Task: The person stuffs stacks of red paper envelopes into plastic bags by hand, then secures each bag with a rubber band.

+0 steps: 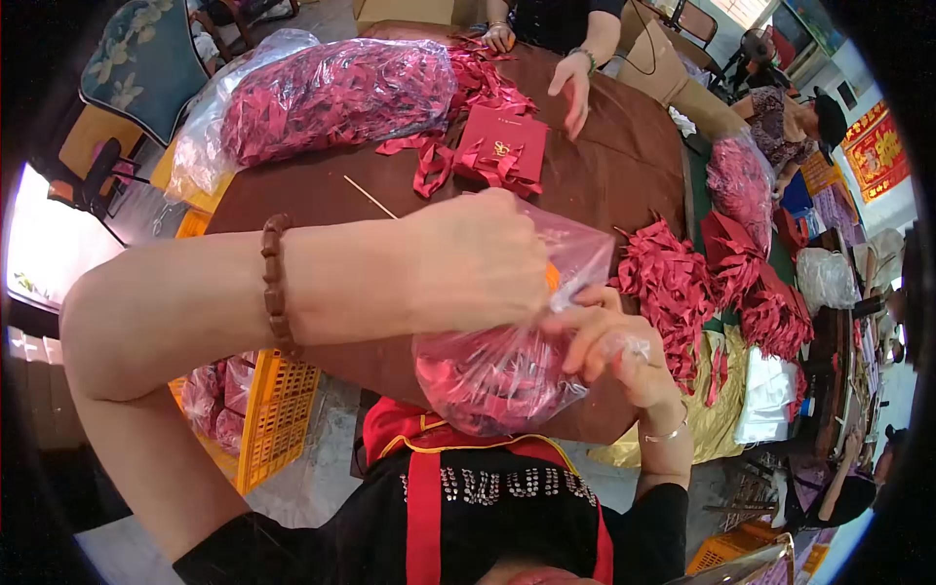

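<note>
A clear plastic bag full of dark red ribboned pieces hangs over the table's front edge, close to my body. My left hand reaches across above it, closed in a fist at the bag's gathered neck. Something small and orange shows beside its fingers, mostly hidden. My right hand is at the same neck, fingers curled round the twisted plastic and slightly blurred. Just beyond my left hand lies a stack of red gift boxes with gold print and ribbons.
A large plastic bag of red ribboned pieces lies at the back left. Loose red ribboned pieces are heaped at right. Across the brown table, another person's hand is open. A yellow crate stands low at left.
</note>
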Tool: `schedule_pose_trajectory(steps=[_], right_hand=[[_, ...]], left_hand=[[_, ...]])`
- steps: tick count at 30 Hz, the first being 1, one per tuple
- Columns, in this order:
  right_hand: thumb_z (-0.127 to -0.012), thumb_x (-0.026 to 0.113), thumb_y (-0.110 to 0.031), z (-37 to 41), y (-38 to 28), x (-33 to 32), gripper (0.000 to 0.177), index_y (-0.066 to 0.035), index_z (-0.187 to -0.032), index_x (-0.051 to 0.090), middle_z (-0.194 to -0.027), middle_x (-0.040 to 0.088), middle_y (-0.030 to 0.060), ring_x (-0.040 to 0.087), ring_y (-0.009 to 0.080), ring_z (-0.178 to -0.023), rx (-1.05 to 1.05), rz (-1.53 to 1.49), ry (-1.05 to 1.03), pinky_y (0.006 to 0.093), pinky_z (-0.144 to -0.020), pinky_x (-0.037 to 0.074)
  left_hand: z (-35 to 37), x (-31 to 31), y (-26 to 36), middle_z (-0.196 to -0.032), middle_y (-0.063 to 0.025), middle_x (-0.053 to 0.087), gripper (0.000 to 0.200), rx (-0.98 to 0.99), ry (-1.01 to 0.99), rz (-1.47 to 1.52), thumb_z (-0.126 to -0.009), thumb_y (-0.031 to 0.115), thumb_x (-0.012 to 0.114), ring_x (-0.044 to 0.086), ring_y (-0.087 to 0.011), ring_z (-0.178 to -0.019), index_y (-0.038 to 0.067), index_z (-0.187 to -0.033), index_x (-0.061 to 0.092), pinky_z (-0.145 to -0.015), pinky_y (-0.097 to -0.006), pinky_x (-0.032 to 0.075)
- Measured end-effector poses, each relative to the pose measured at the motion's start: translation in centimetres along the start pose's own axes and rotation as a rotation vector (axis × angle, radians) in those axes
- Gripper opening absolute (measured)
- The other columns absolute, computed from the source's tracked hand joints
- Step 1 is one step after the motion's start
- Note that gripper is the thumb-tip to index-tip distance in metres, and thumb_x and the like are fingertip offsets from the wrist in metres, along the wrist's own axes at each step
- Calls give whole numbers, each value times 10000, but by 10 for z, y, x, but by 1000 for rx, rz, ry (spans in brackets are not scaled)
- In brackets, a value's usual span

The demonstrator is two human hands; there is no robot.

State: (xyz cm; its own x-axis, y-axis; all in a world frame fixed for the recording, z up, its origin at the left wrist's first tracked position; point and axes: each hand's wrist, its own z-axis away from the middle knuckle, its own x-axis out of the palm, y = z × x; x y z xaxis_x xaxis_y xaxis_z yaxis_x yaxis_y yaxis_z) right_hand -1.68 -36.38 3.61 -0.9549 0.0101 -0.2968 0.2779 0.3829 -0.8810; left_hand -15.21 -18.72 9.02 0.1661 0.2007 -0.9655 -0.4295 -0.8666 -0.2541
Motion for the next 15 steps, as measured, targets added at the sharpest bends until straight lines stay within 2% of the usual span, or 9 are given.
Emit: schedule_pose_trajectory(steps=[1,3,4,7,8,10,11,13,15], right_hand=[[-882,366,-329,0,-4,-1,384,-74,-653,541,-802,575,32,554,218,-806,2,-4,-5,364,-864,259],[-853,405,-295,-3,-18,-7,310,-86,-651,511,-740,534,36,548,185,-770,8,129,-143,338,-749,268],[-819,451,-264,-5,-22,-10,239,-93,-657,494,-706,498,32,537,172,-741,-45,126,-186,324,-669,231],[-801,483,-244,-5,-34,-18,201,-96,-666,503,-715,498,26,534,170,-735,-87,197,-257,334,-660,233],[-814,471,-272,-7,-38,-11,365,-95,-500,413,-575,480,0,503,148,-567,-92,234,-126,323,-644,263],[-807,480,-274,-10,-33,-19,356,-90,-508,422,-576,475,-2,505,154,-570,-79,176,-164,324,-641,261],[-801,489,-276,-12,-29,-23,347,-85,-517,430,-577,471,-3,508,160,-574,-81,112,-217,326,-639,258],[-798,495,-287,-12,-18,-28,336,-84,-536,442,-588,469,1,512,169,-580,-67,35,-163,331,-633,258],[-775,525,-210,-15,-7,-39,177,-72,-663,514,-695,483,30,526,166,-712,-88,-37,-314,318,-600,247]], left_hand=[[0,-1,-2,-624,-70,604,113,-5,-1,3,-666,145,539,603,-213,-592,65,-630,609,-507,-329,455],[-2,-12,-6,-640,-45,551,125,139,-124,55,-692,177,505,565,-168,-615,58,-672,536,-555,-283,442],[-1,-18,-10,-640,-45,551,125,141,-124,55,-692,177,505,565,-168,-615,58,-672,536,-555,-283,442],[-1,-25,-17,-615,-29,524,124,264,-111,159,-679,187,509,551,-163,-588,67,-648,515,-524,-275,435],[0,-23,-18,-601,-24,500,122,250,-48,218,-676,185,509,541,-162,-573,67,-646,503,-521,-273,435],[0,-13,-22,-583,-16,447,132,241,84,288,-674,187,508,513,-161,-539,69,-628,470,-514,-272,434],[-2,-7,-24,-583,-16,447,132,251,86,298,-674,187,508,513,-161,-539,69,-628,470,-514,-272,434],[-4,4,-29,-587,-17,432,138,242,106,356,-663,185,517,506,-160,-535,73,-611,455,-497,-274,430],[-5,7,-36,-581,-45,483,135,233,95,403,-671,165,521,541,-189,-540,45,-617,486,-485,-298,443]])
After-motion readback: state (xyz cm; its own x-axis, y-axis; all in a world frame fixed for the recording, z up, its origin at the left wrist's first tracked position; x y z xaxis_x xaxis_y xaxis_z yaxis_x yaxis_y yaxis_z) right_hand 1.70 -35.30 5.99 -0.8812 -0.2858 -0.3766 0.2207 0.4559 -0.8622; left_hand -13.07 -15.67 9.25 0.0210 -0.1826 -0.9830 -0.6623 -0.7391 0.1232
